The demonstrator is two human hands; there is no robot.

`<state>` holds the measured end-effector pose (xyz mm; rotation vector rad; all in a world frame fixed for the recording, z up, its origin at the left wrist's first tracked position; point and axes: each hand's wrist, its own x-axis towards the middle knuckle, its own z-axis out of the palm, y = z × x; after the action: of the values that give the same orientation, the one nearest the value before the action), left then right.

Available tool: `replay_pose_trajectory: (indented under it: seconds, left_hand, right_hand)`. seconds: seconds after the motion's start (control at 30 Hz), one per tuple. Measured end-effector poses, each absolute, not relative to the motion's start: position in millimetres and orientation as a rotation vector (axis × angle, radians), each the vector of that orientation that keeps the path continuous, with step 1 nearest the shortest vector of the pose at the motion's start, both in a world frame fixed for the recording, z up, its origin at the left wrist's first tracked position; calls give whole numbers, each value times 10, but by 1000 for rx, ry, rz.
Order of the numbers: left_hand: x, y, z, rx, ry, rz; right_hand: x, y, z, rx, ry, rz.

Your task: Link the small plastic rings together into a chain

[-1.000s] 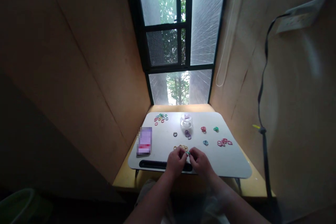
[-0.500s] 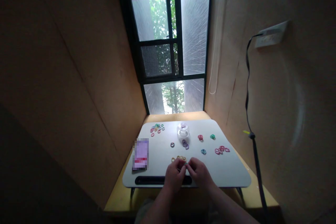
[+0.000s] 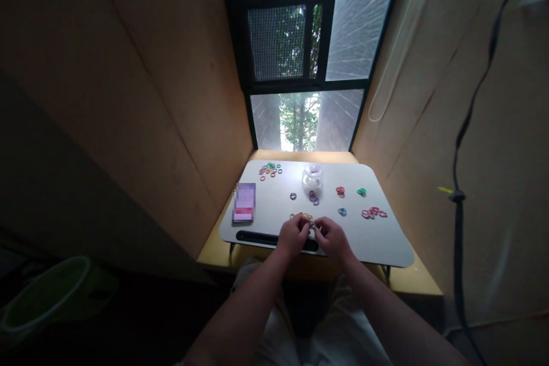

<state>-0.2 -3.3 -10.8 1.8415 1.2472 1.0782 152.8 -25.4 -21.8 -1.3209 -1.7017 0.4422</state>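
My left hand and my right hand meet over the near edge of a white lap table. Their fingertips pinch a small ring-shaped hair tie between them; it looks greenish, though its colour is hard to make out. Just beyond my left fingers lies a group of yellow hair ties, partly covered by that hand. Farther off are a purple cluster and a single dark hair tie. To the right sit blue, red, green and pinkish-red clusters.
A clear round container stands toward the back. Mixed-colour hair ties lie at the back left, above a blurred phone-like object. A dark slot runs along the front edge. A green basin is at lower left, and a black cord hangs right.
The camera has tilted down, so the table appears higher and my legs and the basin show. Both hands stay together, fingertips still pinching, with the small hair tie now showing more between them.
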Motion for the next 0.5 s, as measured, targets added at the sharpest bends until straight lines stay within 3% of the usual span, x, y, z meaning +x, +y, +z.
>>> replay_pose_trajectory:
  seconds: [0.5]
  left_hand:
    - [20, 32, -203, 1726, 1207, 1096]
  right_hand:
    - [1533, -238, -206, -1340, -1647, 459]
